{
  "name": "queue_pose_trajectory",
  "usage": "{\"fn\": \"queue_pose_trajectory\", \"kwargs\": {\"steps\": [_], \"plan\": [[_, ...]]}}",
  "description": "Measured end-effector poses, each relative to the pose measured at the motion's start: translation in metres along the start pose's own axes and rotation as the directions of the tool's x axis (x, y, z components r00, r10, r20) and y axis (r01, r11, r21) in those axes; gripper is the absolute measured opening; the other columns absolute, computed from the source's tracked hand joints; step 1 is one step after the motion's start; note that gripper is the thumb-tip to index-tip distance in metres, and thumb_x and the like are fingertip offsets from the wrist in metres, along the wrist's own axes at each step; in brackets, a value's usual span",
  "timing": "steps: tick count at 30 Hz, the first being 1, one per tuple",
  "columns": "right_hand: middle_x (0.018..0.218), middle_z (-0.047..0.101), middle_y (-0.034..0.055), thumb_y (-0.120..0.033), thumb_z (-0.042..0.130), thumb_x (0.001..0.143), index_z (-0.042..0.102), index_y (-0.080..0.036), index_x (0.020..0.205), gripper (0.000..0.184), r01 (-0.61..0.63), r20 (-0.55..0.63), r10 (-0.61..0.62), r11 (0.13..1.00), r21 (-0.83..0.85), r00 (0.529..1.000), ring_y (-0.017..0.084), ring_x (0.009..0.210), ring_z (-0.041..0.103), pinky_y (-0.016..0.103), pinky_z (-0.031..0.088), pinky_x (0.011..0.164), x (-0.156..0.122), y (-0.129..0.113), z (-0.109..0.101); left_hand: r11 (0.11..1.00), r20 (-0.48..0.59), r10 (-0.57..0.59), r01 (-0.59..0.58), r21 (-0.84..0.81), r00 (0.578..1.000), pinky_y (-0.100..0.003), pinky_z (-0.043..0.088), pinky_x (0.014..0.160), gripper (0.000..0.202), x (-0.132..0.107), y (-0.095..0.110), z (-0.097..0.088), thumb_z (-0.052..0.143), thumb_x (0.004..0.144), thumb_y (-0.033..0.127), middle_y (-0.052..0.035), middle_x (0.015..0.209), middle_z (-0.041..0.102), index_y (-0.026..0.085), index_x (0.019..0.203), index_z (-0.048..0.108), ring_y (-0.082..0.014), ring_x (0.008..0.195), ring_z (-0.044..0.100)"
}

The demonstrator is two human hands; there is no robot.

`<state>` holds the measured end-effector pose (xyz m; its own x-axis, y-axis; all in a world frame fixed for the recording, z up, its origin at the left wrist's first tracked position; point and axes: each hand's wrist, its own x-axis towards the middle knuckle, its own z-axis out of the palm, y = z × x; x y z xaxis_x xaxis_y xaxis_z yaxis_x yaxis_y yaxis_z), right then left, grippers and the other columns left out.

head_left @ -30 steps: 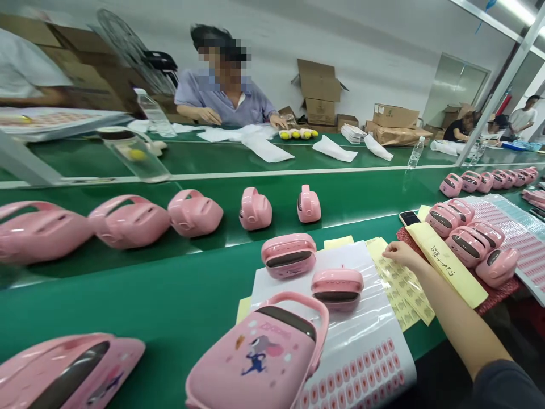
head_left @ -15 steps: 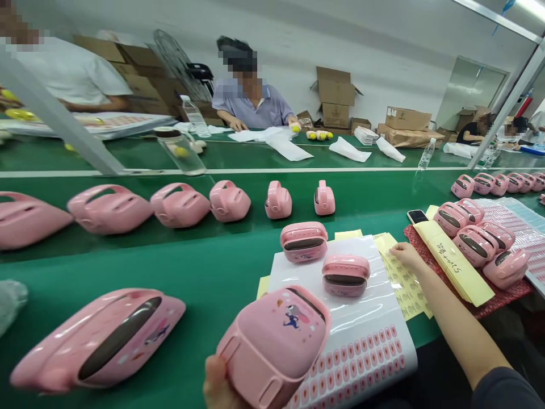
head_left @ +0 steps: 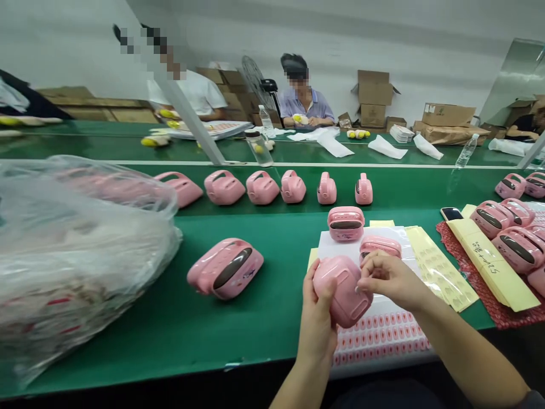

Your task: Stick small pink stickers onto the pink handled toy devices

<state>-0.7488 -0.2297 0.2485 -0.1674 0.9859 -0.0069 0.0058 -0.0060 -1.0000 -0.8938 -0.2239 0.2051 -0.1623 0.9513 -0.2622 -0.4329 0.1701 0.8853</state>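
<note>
The pink case (head_left: 343, 289) is held just above the near edge of the counter (head_left: 238, 329), over the sticker sheet (head_left: 383, 332). The left hand (head_left: 317, 326) is clamped around its lower side, and the right hand (head_left: 392, 281) has its fingers (head_left: 363, 279) pinched together against the case's back. The shell looks glossy and only one hand carries it, so a firm press from the right could twist it loose and drop it onto the sheet or off the near edge.

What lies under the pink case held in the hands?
A white sticker sheet lies on the green table below the pink case; the part behind it, the left hand and the right hand is hidden.
</note>
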Motion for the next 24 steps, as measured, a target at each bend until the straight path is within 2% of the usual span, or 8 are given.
{"fn": "queue_pose_trajectory", "kwargs": {"steps": [3,10,14,17,20,22,23,24], "plan": [[0.073,0.048,-0.001,-0.05,0.078,0.055,0.058,-0.017,0.059,0.039,-0.041,0.01,0.042,0.997,-0.063,0.999,0.012,0.062,0.05,0.025,0.044,0.054,0.004,0.002,0.013,1.0,0.009,0.022,-0.022,-0.007,1.0,-0.034,0.053,0.079,0.068,-0.002,0.0,-0.002,0.073,0.053,0.056,-0.0044,0.113,0.063,0.03,0.113,0.052,-0.0274,0.102,0.061],[0.074,0.046,-0.0021,-0.048,0.078,0.057,0.06,-0.017,0.06,0.036,-0.057,-0.021,0.055,0.99,-0.126,0.998,0.011,0.06,0.048,0.026,0.044,0.054,0.007,0.011,0.013,1.0,0.009,0.026,-0.026,-0.013,1.0,-0.033,0.053,0.079,0.069,-0.002,-0.001,-0.008,0.073,0.054,0.056,-0.0058,0.116,0.06,0.029,0.113,0.05,-0.0276,0.106,0.059],[0.073,0.044,-0.0023,-0.032,0.074,0.065,0.06,-0.018,0.061,0.021,-0.025,-0.071,0.007,0.967,-0.254,0.997,0.012,0.063,0.047,0.029,0.047,0.064,0.006,0.012,0.019,0.998,-0.011,-0.005,0.004,-0.07,1.0,-0.034,0.052,0.081,0.071,-0.003,0.001,-0.008,0.077,0.05,0.053,-0.0056,0.118,0.059,0.029,0.112,0.051,-0.028,0.107,0.058],[0.078,0.044,0.0001,-0.02,0.068,0.07,0.058,-0.019,0.065,0.011,0.067,-0.122,-0.125,0.914,-0.399,0.985,0.014,0.068,0.048,0.032,0.048,0.067,0.004,0.017,0.028,0.995,-0.025,-0.018,0.016,-0.096,1.0,-0.035,0.053,0.081,0.071,-0.003,0.0,-0.007,0.078,0.05,0.052,-0.0053,0.113,0.062,0.029,0.112,0.051,-0.0276,0.102,0.061],[0.082,0.046,0.0039,-0.018,0.061,0.076,0.057,-0.019,0.07,0.008,0.264,-0.124,-0.384,0.802,-0.536,0.915,0.019,0.078,0.05,0.038,0.048,0.075,-0.001,0.019,0.032,0.994,-0.062,-0.02,0.013,-0.113,0.998,-0.036,0.053,0.081,0.066,-0.001,-0.003,-0.005,0.077,0.05,0.051,-0.0035,0.104,0.064,0.028,0.107,0.053,-0.0273,0.101,0.061],[0.085,0.048,0.0054,-0.02,0.057,0.08,0.056,-0.02,0.075,0.005,0.38,-0.107,-0.524,0.729,-0.569,0.845,0.021,0.085,0.051,0.039,0.047,0.081,-0.01,0.017,0.022,0.991,-0.088,-0.028,0.016,-0.135,0.996,-0.037,0.053,0.081,0.054,0.001,-0.004,-0.004,0.074,0.055,0.051,-0.0026,0.098,0.065,0.025,0.099,0.057,-0.0284,0.104,0.059],[0.088,0.049,0.006,-0.021,0.056,0.082,0.056,-0.021,0.081,0.002,0.411,-0.109,-0.563,0.709,-0.573,0.819,0.022,0.088,0.052,0.039,0.047,0.082,-0.017,0.016,0.013,0.989,-0.1,-0.046,0.031,-0.146,0.994,-0.037,0.053,0.082,0.046,0.002,-0.003,-0.004,0.07,0.06,0.051,-0.0023,0.094,0.066,0.024,0.095,0.059,-0.0289,0.106,0.058],[0.092,0.051,0.0065,-0.022,0.054,0.083,0.055,-0.021,0.089,0.005,0.422,-0.119,-0.584,0.698,-0.578,0.803,0.022,0.09,0.053,0.039,0.048,0.082,-0.026,0.016,0.002,0.986,-0.116,-0.074,0.055,-0.16,0.991,-0.038,0.052,0.082,0.038,0.003,-0.002,-0.005,0.064,0.066,0.051,-0.0022,0.092,0.067,0.024,0.092,0.061,-0.029,0.107,0.057]]}}
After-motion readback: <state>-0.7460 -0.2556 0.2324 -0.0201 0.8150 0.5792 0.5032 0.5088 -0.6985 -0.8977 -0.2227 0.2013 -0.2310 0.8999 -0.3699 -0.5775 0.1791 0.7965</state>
